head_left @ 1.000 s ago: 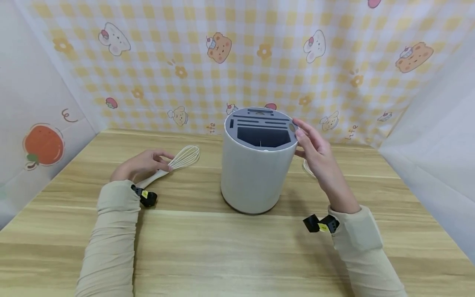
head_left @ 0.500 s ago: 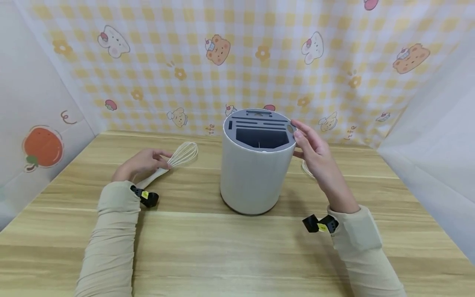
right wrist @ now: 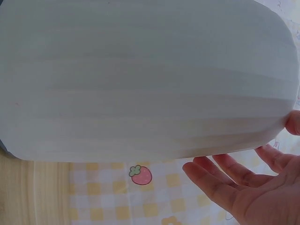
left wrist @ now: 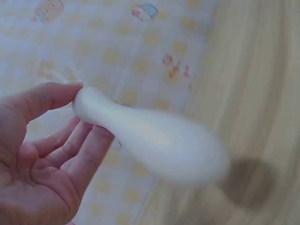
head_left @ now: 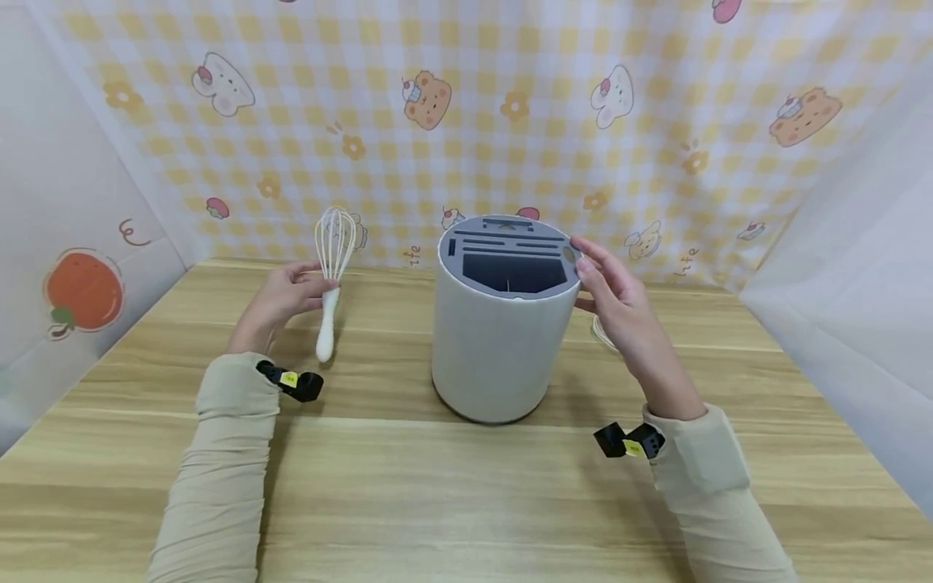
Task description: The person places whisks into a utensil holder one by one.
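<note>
White holder (head_left: 496, 352), slotted insert (head_left: 510, 245), pinched whisk (head_left: 330, 306)

I am working in a screened, booth-like kitchen setting: checked cartoon cloth (head_left: 474, 121) is hanging at twelve o'clock, pale panels (head_left: 867, 275) are standing at ten and two, and I am holding a whisk (head_left: 327, 324) at eleven over a wood-grain tabletop (head_left: 452, 502).
</note>
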Available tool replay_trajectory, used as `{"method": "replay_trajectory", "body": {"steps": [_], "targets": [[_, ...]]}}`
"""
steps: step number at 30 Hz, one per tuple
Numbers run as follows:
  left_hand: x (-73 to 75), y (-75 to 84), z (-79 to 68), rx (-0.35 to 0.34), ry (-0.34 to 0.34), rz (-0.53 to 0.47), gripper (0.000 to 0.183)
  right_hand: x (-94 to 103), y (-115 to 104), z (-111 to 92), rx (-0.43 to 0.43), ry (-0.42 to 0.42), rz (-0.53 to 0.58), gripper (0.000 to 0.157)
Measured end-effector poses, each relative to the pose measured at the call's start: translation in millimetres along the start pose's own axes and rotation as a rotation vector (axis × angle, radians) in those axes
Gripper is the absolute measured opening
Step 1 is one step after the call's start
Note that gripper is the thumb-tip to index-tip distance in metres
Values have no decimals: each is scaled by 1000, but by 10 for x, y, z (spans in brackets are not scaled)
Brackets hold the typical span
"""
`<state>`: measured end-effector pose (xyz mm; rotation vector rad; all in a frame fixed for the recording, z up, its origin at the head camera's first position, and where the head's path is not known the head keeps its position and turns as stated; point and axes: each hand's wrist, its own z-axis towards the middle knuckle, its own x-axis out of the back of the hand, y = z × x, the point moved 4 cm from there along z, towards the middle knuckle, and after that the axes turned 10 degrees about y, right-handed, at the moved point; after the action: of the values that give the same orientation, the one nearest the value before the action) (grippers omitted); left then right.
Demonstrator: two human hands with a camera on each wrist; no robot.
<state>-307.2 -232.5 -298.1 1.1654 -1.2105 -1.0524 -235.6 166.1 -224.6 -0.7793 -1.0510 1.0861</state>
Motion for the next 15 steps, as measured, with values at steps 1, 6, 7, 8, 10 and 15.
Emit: {"method": "replay_trajectory", "body": {"steps": [1,6,7,8,10,15], "targets": [[-11,20,-3,5,8,-63,65,0,1,-1,1,1,-2,50],[-68,160,-35,23,51,-374,45,-1,3,-4,4,5,-8,50],[-80,196,-47,25,61,-430,37,-2,3,-4,5,6,-6,50],[-90,235,-60,25,67,-488,30,-2,3,-4,5,6,-4,50],[-111,316,-92,25,77,-592,20,-3,2,-4,9,5,-4,50],[-163,505,-179,1,73,-829,15,-6,2,-5,11,4,-7,49]]}}
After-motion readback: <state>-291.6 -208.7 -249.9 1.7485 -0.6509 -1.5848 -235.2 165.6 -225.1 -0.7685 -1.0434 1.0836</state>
